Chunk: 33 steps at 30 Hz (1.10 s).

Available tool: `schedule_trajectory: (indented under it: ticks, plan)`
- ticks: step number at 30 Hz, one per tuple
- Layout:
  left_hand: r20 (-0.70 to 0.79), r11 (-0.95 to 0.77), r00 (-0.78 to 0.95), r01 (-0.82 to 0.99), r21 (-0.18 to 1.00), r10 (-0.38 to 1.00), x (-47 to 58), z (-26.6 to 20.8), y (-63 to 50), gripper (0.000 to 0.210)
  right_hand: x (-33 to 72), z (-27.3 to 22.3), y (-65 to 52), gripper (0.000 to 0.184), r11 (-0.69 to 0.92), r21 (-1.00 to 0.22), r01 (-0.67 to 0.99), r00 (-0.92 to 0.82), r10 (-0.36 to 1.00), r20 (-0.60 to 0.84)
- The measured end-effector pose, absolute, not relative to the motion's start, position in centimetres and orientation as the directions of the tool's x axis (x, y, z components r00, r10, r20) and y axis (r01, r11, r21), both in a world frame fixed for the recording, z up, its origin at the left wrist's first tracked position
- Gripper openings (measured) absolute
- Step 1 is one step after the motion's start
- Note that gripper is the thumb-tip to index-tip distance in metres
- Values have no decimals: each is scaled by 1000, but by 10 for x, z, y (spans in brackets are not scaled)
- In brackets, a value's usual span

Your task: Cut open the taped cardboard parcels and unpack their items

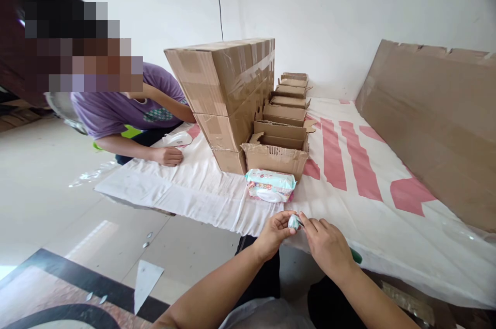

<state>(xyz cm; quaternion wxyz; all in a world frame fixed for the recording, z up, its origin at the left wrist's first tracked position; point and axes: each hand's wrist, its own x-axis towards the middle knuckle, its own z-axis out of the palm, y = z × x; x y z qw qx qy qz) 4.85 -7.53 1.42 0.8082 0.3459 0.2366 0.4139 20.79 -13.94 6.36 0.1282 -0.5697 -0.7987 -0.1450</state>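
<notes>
My left hand is closed, pinching a small rounded white and pale-green object near the table's front edge; its kind is not clear. My right hand is closed too, its fingertips at the right side of that object. A thin dark tip shows between the fingers, and a green handle end sticks out beyond the right wrist, so the hand appears to grip a slim green-handled tool, mostly hidden by the palm. Just past both hands lies a pack of wet wipes on the cloth.
A row of open cardboard boxes runs back beside a stack of taped cartons. Cardboard sheet leans at the right. A person in a purple shirt sits left, a hand on the cloth-covered table. Scraps lie on the floor.
</notes>
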Motion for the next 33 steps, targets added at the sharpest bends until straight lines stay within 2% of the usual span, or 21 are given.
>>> schedule_trajectory:
  ticks: [6, 11, 24, 33]
  plan:
    - [-106, 428, 542, -512, 745, 833, 48, 13, -74, 45, 206, 66, -140, 36, 311, 140, 940, -340, 874, 346]
    - [-94, 414, 534, -521, 747, 840, 48, 15, -75, 45, 207, 66, -138, 38, 310, 128, 942, -335, 890, 309]
    - [-83, 401, 528, -525, 751, 845, 48, 17, -77, 47, 201, 62, -138, 34, 279, 113, 954, -300, 869, 393]
    - [-117, 431, 533, -516, 740, 838, 48, 17, -75, 46, 202, 62, -141, 43, 293, 180, 939, -340, 868, 361]
